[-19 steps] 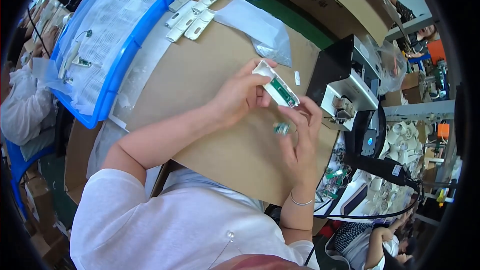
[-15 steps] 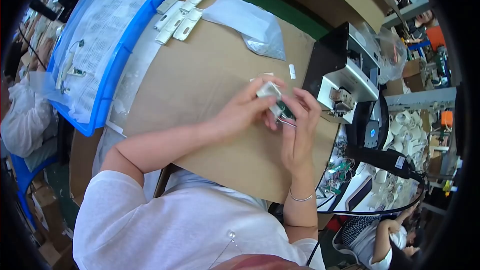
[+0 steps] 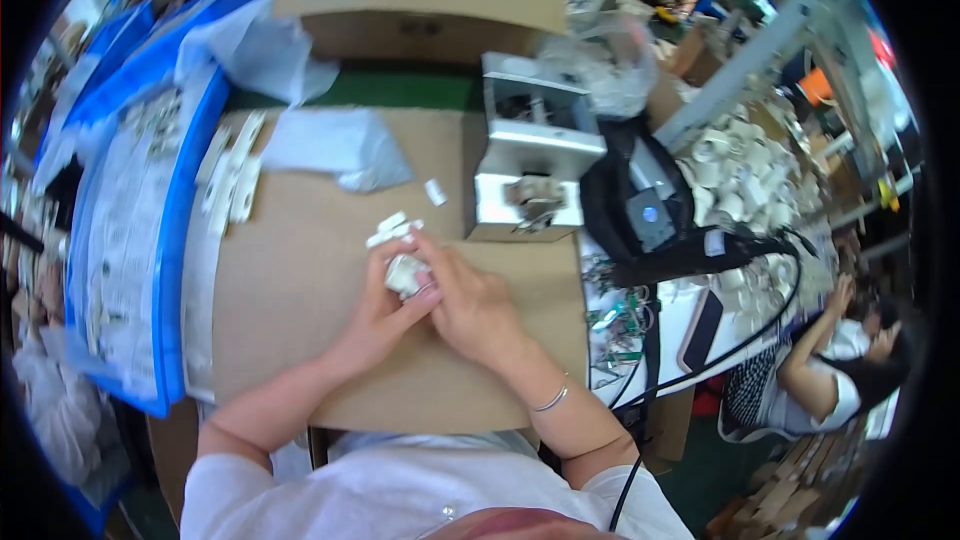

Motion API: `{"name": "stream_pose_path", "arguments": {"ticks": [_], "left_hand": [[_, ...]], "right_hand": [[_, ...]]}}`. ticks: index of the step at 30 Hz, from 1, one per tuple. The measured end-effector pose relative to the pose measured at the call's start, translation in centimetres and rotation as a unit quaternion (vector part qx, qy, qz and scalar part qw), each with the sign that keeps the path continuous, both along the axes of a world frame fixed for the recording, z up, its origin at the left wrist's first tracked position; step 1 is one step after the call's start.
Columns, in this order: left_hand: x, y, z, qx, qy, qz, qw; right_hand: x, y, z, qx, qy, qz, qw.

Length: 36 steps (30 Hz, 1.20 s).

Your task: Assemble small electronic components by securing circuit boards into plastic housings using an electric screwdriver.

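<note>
Over the cardboard-covered table, a small white plastic housing (image 3: pixel 405 276) is gripped between my two hands. My left hand (image 3: pixel 378 302) closes round its left side, with the thumb near its lower edge. My right hand (image 3: pixel 468 308) wraps it from the right, the fingers pressed on its upper and right sides. A thin wire seems to show by the right fingertips. Most of the housing's underside is hidden by my fingers. Just beyond my fingertips lie several small white pieces (image 3: pixel 388 227); another white piece (image 3: pixel 435 192) lies farther right.
A black-and-silver bench machine (image 3: pixel 535 165) stands at the far right of the cardboard (image 3: pixel 290 320). White housings (image 3: pixel 240 175) and a plastic bag (image 3: pixel 335 145) lie far left. A blue-rimmed tray (image 3: pixel 185 270) borders the left side. Green circuit boards (image 3: pixel 620 325) and a phone (image 3: pixel 700 328) are at right.
The view has turned and shifted, moving the scene within the picture. My hands have come together round the housing; the green circuit board seen in it earlier is now covered.
</note>
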<state>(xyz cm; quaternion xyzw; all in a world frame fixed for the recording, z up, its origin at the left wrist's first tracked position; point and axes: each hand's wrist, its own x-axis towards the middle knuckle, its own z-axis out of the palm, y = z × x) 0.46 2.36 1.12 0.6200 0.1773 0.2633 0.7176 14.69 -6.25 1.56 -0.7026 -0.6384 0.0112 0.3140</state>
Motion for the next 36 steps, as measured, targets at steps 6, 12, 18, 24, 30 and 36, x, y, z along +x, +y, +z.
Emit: {"name": "stream_pose_path", "arguments": {"ticks": [6, 12, 18, 24, 30, 36], "left_hand": [[0.0, 0.8, 0.2, -0.049, -0.007, -0.018, 0.999], [-0.1, 1.5, 1.2, -0.165, -0.055, 0.050, 0.983], [-0.5, 1.6, 0.4, -0.121, -0.039, 0.030, 0.991], [-0.3, 1.1, 0.4, -0.091, -0.022, 0.029, 0.995], [-0.5, 1.7, -0.3, -0.104, -0.008, 0.012, 0.994], [-0.3, 1.7, -0.3, -0.121, -0.003, 0.009, 0.993]], "right_hand": [[0.1, -0.7, 1.9, 0.034, 0.022, -0.008, 0.999], [0.5, -0.6, 1.4, 0.045, 0.096, 0.006, 0.994], [0.6, -0.3, 0.8, 0.032, 0.223, 0.027, 0.974], [1.4, 0.0, 0.5, 0.016, 0.320, 0.017, 0.947], [1.3, 0.2, -0.3, 0.060, 0.289, 0.008, 0.955], [1.4, 0.3, -0.4, 0.076, 0.288, 0.004, 0.955]]}}
